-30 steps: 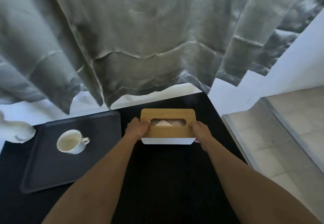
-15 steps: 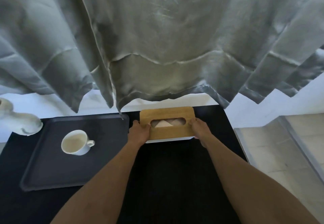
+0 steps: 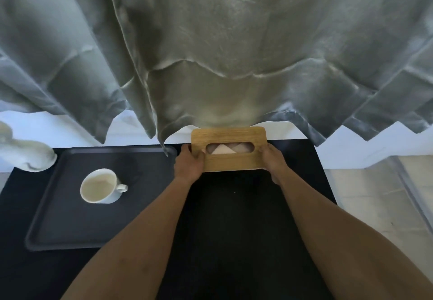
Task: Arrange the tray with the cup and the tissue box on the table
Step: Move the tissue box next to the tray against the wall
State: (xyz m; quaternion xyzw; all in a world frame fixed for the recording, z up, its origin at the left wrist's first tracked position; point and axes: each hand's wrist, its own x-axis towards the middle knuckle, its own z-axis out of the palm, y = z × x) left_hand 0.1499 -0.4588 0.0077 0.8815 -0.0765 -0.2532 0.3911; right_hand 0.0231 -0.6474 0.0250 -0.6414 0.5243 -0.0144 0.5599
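The tissue box (image 3: 228,162) has a wooden lid with an oval slot showing a pale tissue. It sits at the far edge of the black table (image 3: 234,229), its back touching the curtain. My left hand (image 3: 188,164) grips its left end and my right hand (image 3: 274,162) grips its right end. To the left lies a dark grey tray (image 3: 70,229) with a white cup (image 3: 100,186) standing upright on it, handle to the right.
A grey curtain (image 3: 210,53) hangs over the table's far edge and brushes the tray's back corner. A white ceramic object (image 3: 25,156) stands at the far left. The tiled floor (image 3: 375,194) lies beyond the table's right edge.
Both hands have pushed the tissue box away from me toward the table's far edge, up against the curtain. The tray and cup have stayed put.
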